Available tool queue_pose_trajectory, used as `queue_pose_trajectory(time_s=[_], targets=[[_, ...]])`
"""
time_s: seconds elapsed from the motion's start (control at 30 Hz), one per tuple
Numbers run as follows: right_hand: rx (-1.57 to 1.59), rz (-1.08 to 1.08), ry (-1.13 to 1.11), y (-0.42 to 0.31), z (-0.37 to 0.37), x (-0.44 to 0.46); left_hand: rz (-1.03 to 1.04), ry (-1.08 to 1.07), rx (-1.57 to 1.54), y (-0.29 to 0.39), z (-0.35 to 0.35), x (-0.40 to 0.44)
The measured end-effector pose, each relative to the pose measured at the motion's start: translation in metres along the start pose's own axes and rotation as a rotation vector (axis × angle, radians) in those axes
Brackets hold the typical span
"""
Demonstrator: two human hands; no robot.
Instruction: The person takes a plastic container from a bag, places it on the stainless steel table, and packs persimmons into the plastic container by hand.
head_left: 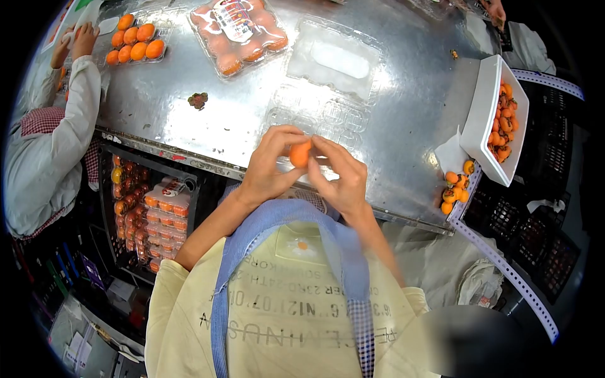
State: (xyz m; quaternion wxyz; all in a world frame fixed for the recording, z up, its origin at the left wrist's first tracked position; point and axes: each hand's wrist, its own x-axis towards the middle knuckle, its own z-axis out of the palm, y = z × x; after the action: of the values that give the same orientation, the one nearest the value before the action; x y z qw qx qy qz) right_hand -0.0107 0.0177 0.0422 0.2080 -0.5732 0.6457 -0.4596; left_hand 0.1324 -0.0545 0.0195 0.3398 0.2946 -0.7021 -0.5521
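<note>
A small orange persimmon (300,154) is held in front of my chest, above the near edge of the metal table. My left hand (268,162) has its fingers and thumb closed around the fruit's left side. From the other side, the fingertips of my right hand (341,175) pinch at the fruit's right side. Just beyond my hands lies an open clear plastic clamshell (340,62), with a white pad in its far half. A brownish-green leafy persimmon top (198,101) rests on the table to the left.
A filled clamshell (238,36) and a tray of persimmons (135,43) lie at the far left, near a co-worker's hands (84,39). On the right, a white box (480,120) holds persimmons, with several loose ones (456,187) nearby. A crate (154,208) of packs sits below left.
</note>
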Motion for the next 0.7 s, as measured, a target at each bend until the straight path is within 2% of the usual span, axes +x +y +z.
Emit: queue_pose_trajectory(time_s=[0.33,0.7], targets=[[0.213,0.272,-0.020,-0.0024,0.0036,-0.0015,-0.081,0.025,-0.017,-0.0001,0.0020,0.0007],[0.349,0.332,-0.007,0.0054,0.0070,-0.0063,-0.119,0.061,-0.049,-0.0013,0.0038,0.0010]])
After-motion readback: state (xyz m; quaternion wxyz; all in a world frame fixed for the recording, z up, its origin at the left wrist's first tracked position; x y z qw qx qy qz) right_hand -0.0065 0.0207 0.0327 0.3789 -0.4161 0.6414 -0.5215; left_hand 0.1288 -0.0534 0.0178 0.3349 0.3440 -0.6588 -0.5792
